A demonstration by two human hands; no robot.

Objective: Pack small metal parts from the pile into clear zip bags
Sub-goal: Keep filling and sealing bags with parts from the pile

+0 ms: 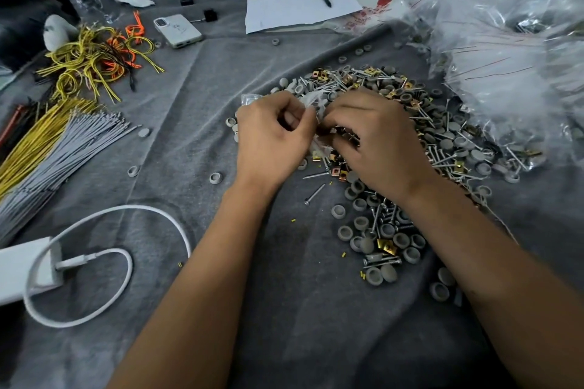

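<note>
Between the two hands, over the near-left edge of the pile, sits a small clear zip bag point(311, 104), crumpled and hard to make out; the left hand point(271, 139) has its fingers curled round the bag's left side, pinching the film, and the right hand point(376, 142) is curled in against it from the other side, fingertips tucked toward the bag's mouth, though whether they pinch the bag itself or a few parts I cannot tell, since the knuckles hide them; the two hands are touching or nearly so, with the bag bunched in the gap. From that grip the pile of parts point(420, 123) spreads away to the right and toward the far side, grey caps, long screws and brass-coloured clips all mixed, with a second, looser patch of caps and screws point(382, 230) lying nearer the person under the right forearm; so the right hand is plainly the nearer one to the stock, resting right on top of it, and I'd judge the next scoop falls to it while the left keeps the bag's mouth facing right. One loose screw point(315, 193) lies just below the hands, its long axis slanting up to the right. Farther out on the grey cloth point(221, 309), a heap of clear bags point(512, 50) is stacked at the far right, bundles of grey and yellow wires point(60, 148) lie well apart at the left, a white cable point(132, 265) loops near the left forearm, and a phone point(177, 30) rests at the back.
</note>
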